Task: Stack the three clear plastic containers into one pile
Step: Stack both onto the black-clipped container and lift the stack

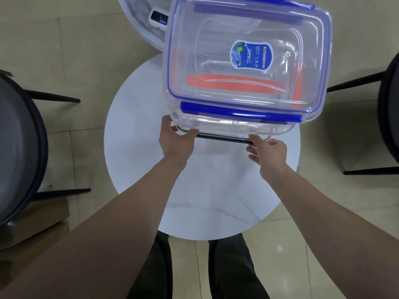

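Note:
A pile of clear plastic containers stands on the far half of a round white table (200, 190). On top is a container with blue latches (246, 59) and a blue label on its lid. Through it an orange-trimmed container (233, 82) shows below. At the bottom a dark-rimmed container (224, 138) peeks out along the near edge. My left hand (176, 139) grips the pile's lower near-left corner. My right hand (267, 151) touches the lower near-right edge, fingers curled under it.
Dark chairs stand at the left (19, 152) and at the right (388, 117). A second white table holding a small white device (158, 19) is behind the pile. A cardboard box (34, 221) lies on the tiled floor at left. My legs show under the table.

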### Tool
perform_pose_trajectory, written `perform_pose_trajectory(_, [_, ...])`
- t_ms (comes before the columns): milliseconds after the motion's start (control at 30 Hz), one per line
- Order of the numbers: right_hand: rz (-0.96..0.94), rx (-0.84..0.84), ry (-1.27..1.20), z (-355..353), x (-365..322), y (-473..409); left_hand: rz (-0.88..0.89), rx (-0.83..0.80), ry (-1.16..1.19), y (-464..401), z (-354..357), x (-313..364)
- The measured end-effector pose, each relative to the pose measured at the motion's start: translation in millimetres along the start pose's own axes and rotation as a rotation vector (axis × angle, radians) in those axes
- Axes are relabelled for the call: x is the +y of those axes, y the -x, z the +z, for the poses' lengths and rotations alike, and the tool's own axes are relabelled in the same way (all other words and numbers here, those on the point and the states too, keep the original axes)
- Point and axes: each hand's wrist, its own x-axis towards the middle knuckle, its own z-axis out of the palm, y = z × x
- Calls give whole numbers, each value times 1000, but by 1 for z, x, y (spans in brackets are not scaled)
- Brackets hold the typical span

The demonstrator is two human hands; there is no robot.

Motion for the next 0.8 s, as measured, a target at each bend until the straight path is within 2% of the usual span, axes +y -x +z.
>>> perform_pose_trajectory(800, [166,70,-138,-44,-2,-28,35,-312,-59,-33,75,38])
